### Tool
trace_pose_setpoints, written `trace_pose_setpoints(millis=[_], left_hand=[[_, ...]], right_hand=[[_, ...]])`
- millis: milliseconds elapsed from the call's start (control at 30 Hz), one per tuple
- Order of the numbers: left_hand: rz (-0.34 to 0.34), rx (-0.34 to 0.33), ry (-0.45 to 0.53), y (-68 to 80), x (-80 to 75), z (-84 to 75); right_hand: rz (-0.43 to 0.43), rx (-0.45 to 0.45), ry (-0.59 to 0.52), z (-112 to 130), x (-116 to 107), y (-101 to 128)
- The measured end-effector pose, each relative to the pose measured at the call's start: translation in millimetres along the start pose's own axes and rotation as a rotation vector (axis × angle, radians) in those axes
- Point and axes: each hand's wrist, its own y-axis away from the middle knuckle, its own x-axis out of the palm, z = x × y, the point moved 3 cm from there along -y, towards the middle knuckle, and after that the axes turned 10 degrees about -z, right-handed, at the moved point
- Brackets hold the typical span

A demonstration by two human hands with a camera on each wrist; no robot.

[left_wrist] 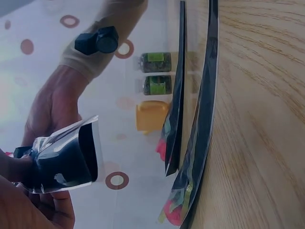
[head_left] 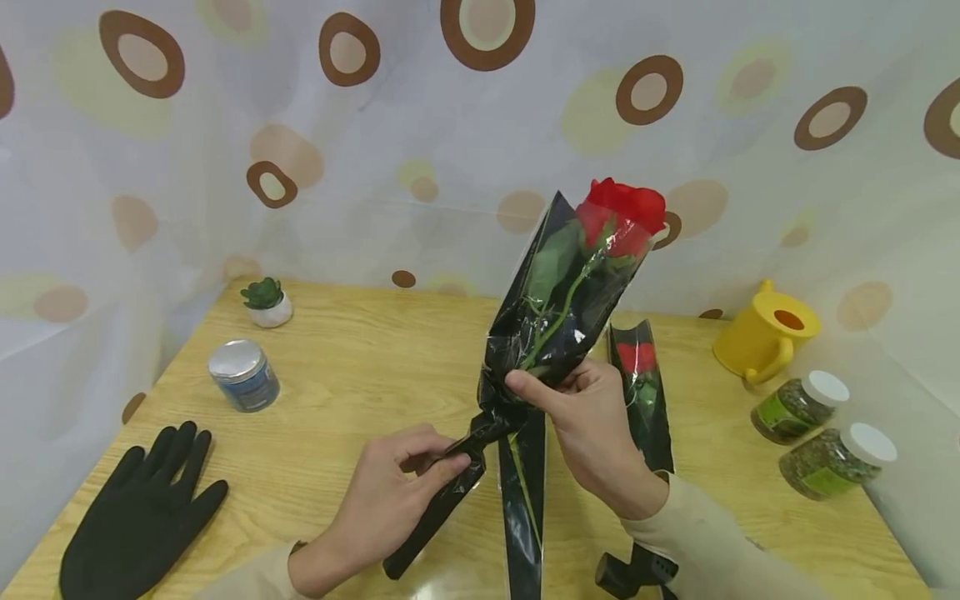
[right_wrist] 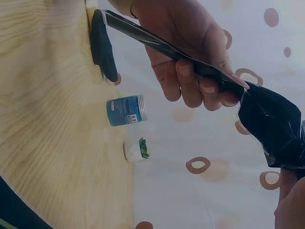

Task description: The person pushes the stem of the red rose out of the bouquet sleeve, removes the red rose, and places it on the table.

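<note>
The right hand [head_left: 600, 433] grips the wrapped rose [head_left: 570, 292] upright above the table [head_left: 360, 375]; the left hand [head_left: 397, 483], at 8 o'clock, pinches the sleeve's black tail [head_left: 442, 492]. Twisting probably works best with the neck held firm and the tail taut.

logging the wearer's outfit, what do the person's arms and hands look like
Both hands, left hand and right hand, are bare, no gloves or rings visible. Cream long sleeves reach the wrists. A small black camera unit is strapped at the right wrist.
</note>
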Motion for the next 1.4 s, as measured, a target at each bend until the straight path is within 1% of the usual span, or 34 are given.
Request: trace_pose_setpoints(millis=[100, 267, 367, 667, 800, 933, 1000, 1033, 1100, 1233, 1267, 1400], left_hand=[[0.009, -0.001, 0.014, -1.4, 1.1, -0.8], [0.054, 0.034, 0.032, -0.3, 5.6, 0.5], [0.079, 0.065, 0.018, 1.6, 7.1, 1.4], [0.1, 0.122, -0.006, 12.2, 6.4, 7.9], [0.132, 0.122, -0.03, 14.9, 6.3, 12.4], [0.172, 0.126, -0.056, 15.3, 6.6, 15.9], [0.178, 0.122, -0.059, 16.1, 6.5, 17.4], [0.177, 0.109, -0.051, 16.4, 6.5, 18.0], [0.157, 0.086, -0.04, 16.4, 6.3, 18.2], [0.12, 0.05, -0.008, 15.3, 7.8, 14.7], [0.11, 0.049, -0.001, 15.0, 8.4, 13.4], [0.077, 0.051, 0.026, 13.6, 10.7, 9.1]], right_hand=[[0.033, 0.0, -0.001, 2.6, -0.1, -3.0], [0.062, 0.023, -0.052, 10.4, -3.3, -10.0], [0.054, 0.008, -0.083, 16.1, -7.3, -13.8], [0.006, -0.05, -0.14, 32.8, -20.4, -24.7], [0.007, -0.028, -0.158, 35.2, -24.2, -27.0], [0.032, -0.018, -0.174, 38.2, -25.3, -28.9], [0.045, -0.037, -0.145, 40.0, -24.9, -28.2], [0.05, -0.054, -0.127, 40.7, -24.2, -28.0], [0.044, -0.091, -0.059, 41.3, -23.0, -26.9], [-0.001, -0.167, 0.069, 40.1, -20.2, -23.7], [-0.014, -0.178, 0.095, 39.3, -19.8, -22.3], [-0.036, -0.191, 0.136, 36.6, -18.2, -17.5]])
